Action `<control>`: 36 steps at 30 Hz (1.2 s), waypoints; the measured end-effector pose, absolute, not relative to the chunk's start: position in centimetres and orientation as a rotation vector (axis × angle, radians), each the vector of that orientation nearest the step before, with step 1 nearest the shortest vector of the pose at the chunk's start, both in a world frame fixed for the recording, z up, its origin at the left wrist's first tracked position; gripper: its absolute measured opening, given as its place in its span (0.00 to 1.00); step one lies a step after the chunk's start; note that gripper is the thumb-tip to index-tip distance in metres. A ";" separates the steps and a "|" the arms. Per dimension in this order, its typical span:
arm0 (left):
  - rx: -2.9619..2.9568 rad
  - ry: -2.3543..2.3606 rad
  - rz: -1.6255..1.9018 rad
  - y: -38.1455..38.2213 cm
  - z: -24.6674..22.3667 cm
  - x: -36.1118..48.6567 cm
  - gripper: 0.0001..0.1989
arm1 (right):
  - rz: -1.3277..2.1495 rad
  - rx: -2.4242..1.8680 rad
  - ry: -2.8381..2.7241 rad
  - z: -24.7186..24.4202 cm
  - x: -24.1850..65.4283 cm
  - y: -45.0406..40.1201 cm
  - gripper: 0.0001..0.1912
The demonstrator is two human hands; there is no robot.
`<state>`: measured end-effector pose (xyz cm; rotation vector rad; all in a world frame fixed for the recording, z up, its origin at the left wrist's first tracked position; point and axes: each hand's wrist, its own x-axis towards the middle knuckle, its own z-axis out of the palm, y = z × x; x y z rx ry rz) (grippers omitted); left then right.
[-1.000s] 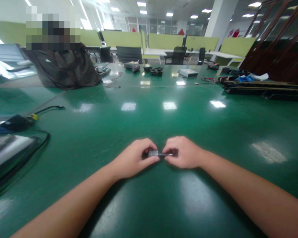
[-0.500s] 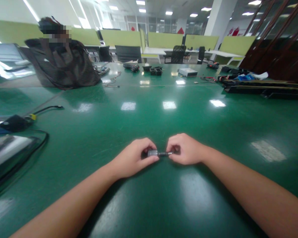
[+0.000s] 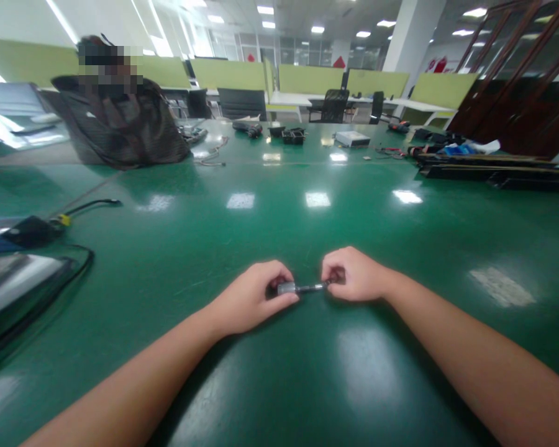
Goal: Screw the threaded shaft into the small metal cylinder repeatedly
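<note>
A small tool (image 3: 287, 288) with a clear, greyish cylindrical end and a thin dark-and-silver shaft, much like a screwdriver, lies level just over the green table. My left hand (image 3: 254, 295) is closed around the clear end, between thumb and curled fingers. At the other end of the shaft, my right hand (image 3: 354, 274) is pinched, thumb against index finger. The shaft's far tip is hidden by those fingers. Between the two hands, a short stretch of shaft shows.
The glossy green table (image 3: 279, 242) reflects ceiling lights. To the left are a dark bag (image 3: 121, 124), a black cable (image 3: 86, 261) and a flat white-topped device (image 3: 23, 279). Farther back sit a silver box (image 3: 351, 138) and black parts (image 3: 292, 135); long black strips (image 3: 484, 171) lie right.
My right hand has shifted a little right and away from me along the shaft, so more of it shows. My left hand stays in nearly the same place.
</note>
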<state>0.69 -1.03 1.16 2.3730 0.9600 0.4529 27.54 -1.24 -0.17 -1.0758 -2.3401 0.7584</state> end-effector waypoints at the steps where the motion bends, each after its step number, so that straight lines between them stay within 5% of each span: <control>1: 2.374 0.962 0.452 -1.0 1.2 0.7 0.12 | 0.754 -1.071 -2.346 -0.2 27.5 -1.2 0.05; 36: 2.396 0.942 0.465 -0.4 0.7 1.0 0.12 | 0.570 -0.906 -2.398 -1.3 25.0 -2.0 0.09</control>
